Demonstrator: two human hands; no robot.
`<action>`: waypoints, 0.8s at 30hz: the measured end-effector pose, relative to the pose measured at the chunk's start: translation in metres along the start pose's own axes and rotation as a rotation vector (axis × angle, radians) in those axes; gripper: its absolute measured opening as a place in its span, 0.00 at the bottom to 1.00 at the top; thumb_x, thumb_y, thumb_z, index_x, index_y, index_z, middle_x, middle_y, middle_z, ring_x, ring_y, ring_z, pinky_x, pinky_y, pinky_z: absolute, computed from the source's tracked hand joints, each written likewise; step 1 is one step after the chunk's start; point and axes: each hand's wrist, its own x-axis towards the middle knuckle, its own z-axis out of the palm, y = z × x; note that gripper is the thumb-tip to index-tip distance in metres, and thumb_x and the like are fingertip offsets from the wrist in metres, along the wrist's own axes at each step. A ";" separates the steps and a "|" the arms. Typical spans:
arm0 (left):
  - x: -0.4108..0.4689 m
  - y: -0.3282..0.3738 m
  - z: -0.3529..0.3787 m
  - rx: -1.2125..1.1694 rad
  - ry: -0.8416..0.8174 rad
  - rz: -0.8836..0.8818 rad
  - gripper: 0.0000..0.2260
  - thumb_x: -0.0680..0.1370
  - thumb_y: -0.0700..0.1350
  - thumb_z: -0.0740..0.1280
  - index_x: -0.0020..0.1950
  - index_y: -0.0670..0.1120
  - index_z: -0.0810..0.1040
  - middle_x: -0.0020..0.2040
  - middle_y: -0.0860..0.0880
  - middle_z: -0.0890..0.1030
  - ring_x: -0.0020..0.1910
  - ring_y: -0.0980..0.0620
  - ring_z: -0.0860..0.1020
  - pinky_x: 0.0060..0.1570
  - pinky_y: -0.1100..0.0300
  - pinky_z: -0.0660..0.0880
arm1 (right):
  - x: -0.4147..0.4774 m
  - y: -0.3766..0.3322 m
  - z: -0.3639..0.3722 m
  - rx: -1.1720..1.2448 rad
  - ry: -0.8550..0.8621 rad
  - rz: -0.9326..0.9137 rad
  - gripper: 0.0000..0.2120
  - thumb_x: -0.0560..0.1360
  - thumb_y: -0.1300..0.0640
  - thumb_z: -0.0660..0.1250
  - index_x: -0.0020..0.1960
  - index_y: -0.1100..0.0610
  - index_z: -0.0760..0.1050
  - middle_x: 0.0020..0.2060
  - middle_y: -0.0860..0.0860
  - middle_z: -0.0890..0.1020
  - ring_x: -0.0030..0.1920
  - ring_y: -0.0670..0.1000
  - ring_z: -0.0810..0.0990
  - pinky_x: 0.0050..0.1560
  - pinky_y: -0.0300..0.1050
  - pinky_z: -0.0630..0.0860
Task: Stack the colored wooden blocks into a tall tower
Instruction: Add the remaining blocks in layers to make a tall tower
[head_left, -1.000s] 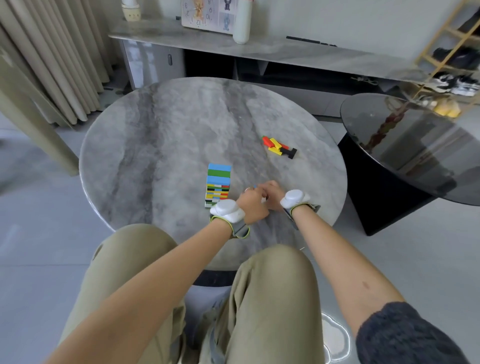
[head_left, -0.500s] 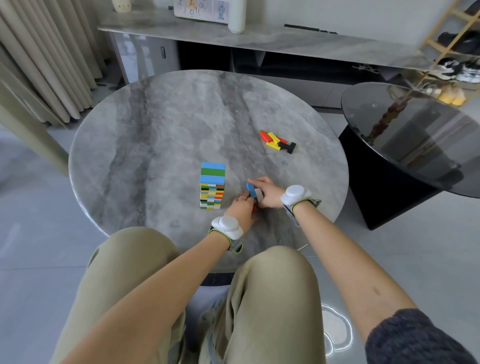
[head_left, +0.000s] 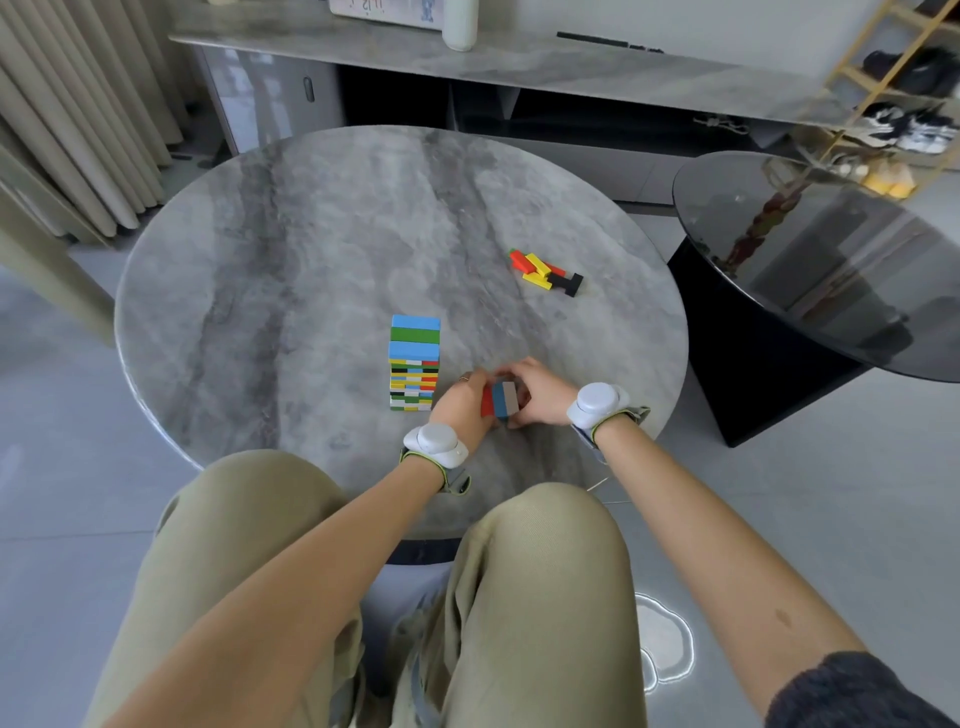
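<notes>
A tower of colored blocks (head_left: 414, 364) stands on the round marble table (head_left: 311, 249), topped by blue, green and blue blocks. Just right of its base, my left hand (head_left: 462, 402) and my right hand (head_left: 540, 392) hold between them a row of three blocks (head_left: 500, 400), red, blue and grey, side by side. The left hand grips the red side and the right hand grips the grey side. A small pile of loose blocks (head_left: 543, 270), red, yellow, green and black, lies farther back on the right.
A dark glass side table (head_left: 831, 260) stands close on the right. A marble sideboard (head_left: 519, 62) runs along the back with a white bottle (head_left: 460, 23) on it. Curtains (head_left: 67, 130) hang at the left. My knees sit under the table's near edge.
The hands have come together on the three blocks and turned them so their red, blue and grey faces show. The camera view has tilted slightly.
</notes>
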 end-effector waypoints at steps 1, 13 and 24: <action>0.002 -0.001 0.002 0.065 0.005 0.030 0.18 0.73 0.39 0.70 0.62 0.41 0.72 0.58 0.41 0.78 0.54 0.44 0.76 0.40 0.71 0.64 | -0.001 0.002 0.001 0.031 0.018 0.010 0.40 0.64 0.61 0.78 0.71 0.59 0.62 0.66 0.58 0.65 0.62 0.57 0.73 0.61 0.42 0.69; 0.008 -0.008 -0.002 0.129 -0.037 0.152 0.20 0.71 0.39 0.72 0.62 0.43 0.73 0.55 0.43 0.79 0.54 0.46 0.79 0.56 0.52 0.76 | -0.008 0.011 0.012 0.105 0.141 -0.041 0.28 0.66 0.58 0.76 0.64 0.57 0.72 0.58 0.56 0.72 0.58 0.54 0.74 0.54 0.39 0.67; -0.005 0.020 -0.009 0.252 -0.070 0.148 0.17 0.74 0.42 0.68 0.62 0.41 0.73 0.55 0.41 0.79 0.55 0.44 0.78 0.53 0.53 0.75 | -0.026 -0.002 0.000 0.000 0.103 -0.013 0.27 0.67 0.59 0.75 0.64 0.58 0.72 0.53 0.55 0.71 0.54 0.57 0.76 0.53 0.40 0.70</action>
